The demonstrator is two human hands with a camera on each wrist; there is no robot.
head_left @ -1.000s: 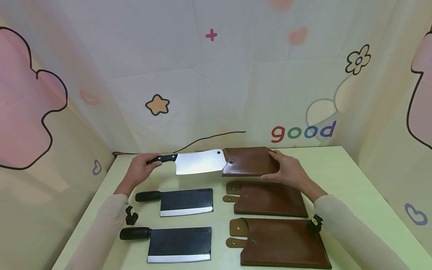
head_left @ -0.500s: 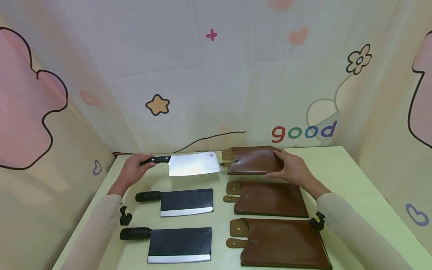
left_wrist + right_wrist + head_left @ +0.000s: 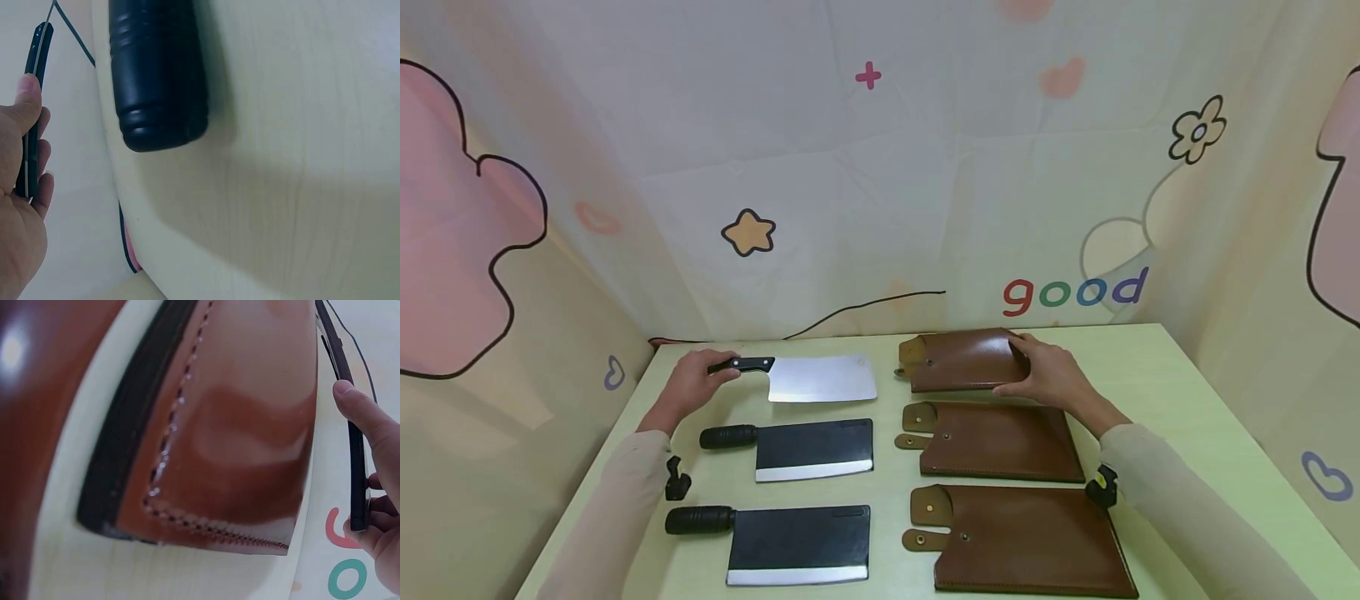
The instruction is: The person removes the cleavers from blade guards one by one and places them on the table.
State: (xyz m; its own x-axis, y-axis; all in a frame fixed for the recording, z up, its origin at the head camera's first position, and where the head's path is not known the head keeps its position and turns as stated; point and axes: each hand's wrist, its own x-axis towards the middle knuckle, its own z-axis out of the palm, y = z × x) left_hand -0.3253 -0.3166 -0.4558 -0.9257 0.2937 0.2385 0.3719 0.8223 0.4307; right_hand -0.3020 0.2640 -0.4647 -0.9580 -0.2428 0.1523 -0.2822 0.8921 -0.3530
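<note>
At the back left, my left hand [image 3: 688, 385] grips the black riveted handle of a silver cleaver [image 3: 822, 379], its blade pointing right, close over the table. In the left wrist view, thumb and fingers wrap that cleaver's handle [image 3: 39, 59]. My right hand [image 3: 1047, 372] holds the closed right end of a brown leather knife sheath [image 3: 962, 362], thumb and fingers at opposite long edges. The sheath's flap and strap face the blade across a small gap. In the right wrist view, the held sheath [image 3: 357, 469] shows edge-on between thumb and fingers.
Two dark cleavers with black handles lie nearer on the left, one middle [image 3: 815, 450] and one front [image 3: 797, 546]. Two larger brown sheaths lie to their right, middle [image 3: 1007, 443] and front [image 3: 1037, 537]. A printed curtain [image 3: 865, 183] hangs behind the table [image 3: 1150, 367].
The silver cleaver has moved left, away from the sheath opening it overlapped, and lower toward the table. The right hand and sheath have shifted slightly right, and the sheath's flap and strap now show.
</note>
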